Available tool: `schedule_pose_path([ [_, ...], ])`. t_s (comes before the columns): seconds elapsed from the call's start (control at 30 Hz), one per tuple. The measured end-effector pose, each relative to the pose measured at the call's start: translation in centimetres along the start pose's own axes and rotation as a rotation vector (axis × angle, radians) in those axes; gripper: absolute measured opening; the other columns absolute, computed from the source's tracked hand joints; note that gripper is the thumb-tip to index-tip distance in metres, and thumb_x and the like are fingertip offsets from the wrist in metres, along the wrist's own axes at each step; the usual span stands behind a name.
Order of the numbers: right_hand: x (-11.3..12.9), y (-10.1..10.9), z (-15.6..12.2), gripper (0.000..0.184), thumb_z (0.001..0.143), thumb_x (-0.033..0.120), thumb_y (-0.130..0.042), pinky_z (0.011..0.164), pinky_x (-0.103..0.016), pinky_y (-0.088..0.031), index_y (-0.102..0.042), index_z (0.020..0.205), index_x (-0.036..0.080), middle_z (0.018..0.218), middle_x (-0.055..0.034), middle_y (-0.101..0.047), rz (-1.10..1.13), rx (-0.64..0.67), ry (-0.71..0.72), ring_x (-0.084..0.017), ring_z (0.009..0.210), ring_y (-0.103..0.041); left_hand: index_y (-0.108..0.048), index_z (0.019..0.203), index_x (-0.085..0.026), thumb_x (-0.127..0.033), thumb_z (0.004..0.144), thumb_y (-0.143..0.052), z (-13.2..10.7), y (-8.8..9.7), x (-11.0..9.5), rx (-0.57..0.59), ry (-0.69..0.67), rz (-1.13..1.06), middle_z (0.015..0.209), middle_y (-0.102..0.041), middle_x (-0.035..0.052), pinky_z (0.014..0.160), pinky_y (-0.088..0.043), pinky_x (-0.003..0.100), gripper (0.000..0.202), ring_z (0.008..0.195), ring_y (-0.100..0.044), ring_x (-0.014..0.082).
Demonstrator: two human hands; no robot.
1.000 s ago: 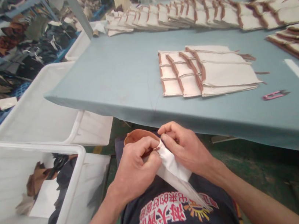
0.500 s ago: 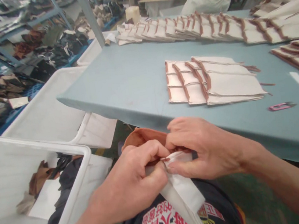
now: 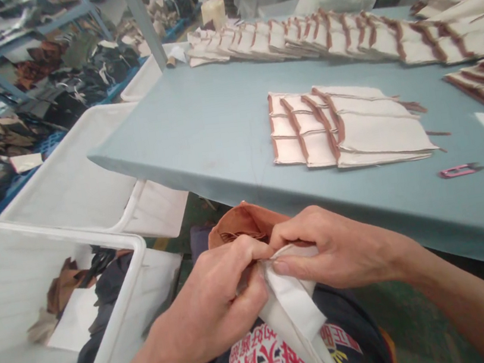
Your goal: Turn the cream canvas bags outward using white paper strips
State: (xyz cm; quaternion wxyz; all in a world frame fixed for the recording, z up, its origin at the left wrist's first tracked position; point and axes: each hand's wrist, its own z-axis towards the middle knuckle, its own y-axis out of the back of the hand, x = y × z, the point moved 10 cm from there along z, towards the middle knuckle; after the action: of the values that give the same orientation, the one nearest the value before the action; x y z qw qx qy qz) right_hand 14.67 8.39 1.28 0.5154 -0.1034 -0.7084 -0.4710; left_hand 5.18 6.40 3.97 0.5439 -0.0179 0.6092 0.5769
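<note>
Close to my body, my left hand point(image 3: 221, 289) pinches the edge of a cream fabric piece point(image 3: 293, 306). From the other side my right hand point(image 3: 327, 247) grips the same edge between thumb and fingers, and the two hands almost meet. A loose part of the cream fabric hangs down over my dark printed apron point(image 3: 257, 356). Just behind the hands, a brown fabric part point(image 3: 247, 220) curves up, and it seems joined to the cream piece. My fingers cover the exact spot being held.
On the blue-green table point(image 3: 198, 127) lies a stack of cream panels with brown edging point(image 3: 378, 123). Pink thread snips point(image 3: 461, 170) lie to its right. A long overlapping row of similar panels point(image 3: 338, 35) runs along the back. White bins point(image 3: 143, 249) stand at the left, one holding fabric scraps.
Both hands still grip the cream fabric, with fingers slightly shifted along its edge. My right hand sits a little lower, and more of the brown part shows behind.
</note>
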Motion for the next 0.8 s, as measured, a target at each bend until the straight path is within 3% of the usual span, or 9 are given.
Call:
schedule_pose_path([
  [0.27,-0.9,0.0,-0.5,0.016,0.080,0.018,-0.051,0.053,-0.024,-0.027,-0.058,0.066,0.018,0.059,0.0056,-0.048,0.047,-0.225,-0.093,-0.009,0.053,-0.041,-0.056,0.106,-0.022,-0.001,0.092,-0.047,-0.1,-0.5,0.5,-0.013,-0.007,0.067,0.089,-0.072,-0.0017,0.073,-0.051,0.020,0.027,0.078,-0.070,0.0111],
  [0.33,-1.3,-0.2,-0.7,0.015,0.079,0.021,-0.052,0.051,-0.023,-0.027,-0.056,0.064,0.019,0.057,0.0057,-0.046,0.183,-0.266,-0.133,-0.009,0.052,-0.039,-0.056,0.108,-0.021,-0.003,0.093,-0.048,-0.1,-0.4,0.1,-0.039,-0.064,0.094,0.090,-0.073,0.0006,0.074,-0.053,0.023,0.025,0.080,-0.071,0.0131],
  [0.53,-2.7,-2.2,-1.7,0.022,0.078,0.033,-0.061,0.047,-0.021,-0.026,-0.052,0.064,0.019,0.058,0.0054,-0.044,0.709,-0.346,-0.170,-0.008,0.052,-0.032,-0.056,0.117,-0.014,-0.006,0.098,-0.045,-0.9,-0.5,-1.9,-0.161,-0.414,0.050,0.094,-0.074,0.0098,0.074,-0.057,0.029,0.023,0.081,-0.069,0.0177],
  [0.7,-4.0,-5.8,-2.4,0.038,0.076,0.048,-0.076,0.047,-0.019,-0.026,-0.054,0.072,0.018,0.061,0.0055,-0.044,1.133,-0.265,-0.229,-0.008,0.052,-0.032,-0.056,0.123,-0.014,-0.018,0.106,-0.041,-1.2,-1.3,-1.2,-0.238,-0.486,0.045,0.089,-0.070,0.0083,0.063,-0.050,0.026,0.023,0.071,-0.060,0.0157],
  [0.8,-3.8,-6.2,-2.3,0.045,0.076,0.055,-0.078,0.044,-0.018,-0.025,-0.053,0.072,0.018,0.058,0.0061,-0.043,1.299,-0.270,-0.223,-0.006,0.048,-0.029,-0.059,0.123,-0.015,-0.021,0.107,-0.040,-1.4,-1.6,-0.7,-0.307,-0.488,0.031,0.086,-0.066,0.0061,0.063,-0.049,0.026,0.025,0.071,-0.058,0.0156],
])
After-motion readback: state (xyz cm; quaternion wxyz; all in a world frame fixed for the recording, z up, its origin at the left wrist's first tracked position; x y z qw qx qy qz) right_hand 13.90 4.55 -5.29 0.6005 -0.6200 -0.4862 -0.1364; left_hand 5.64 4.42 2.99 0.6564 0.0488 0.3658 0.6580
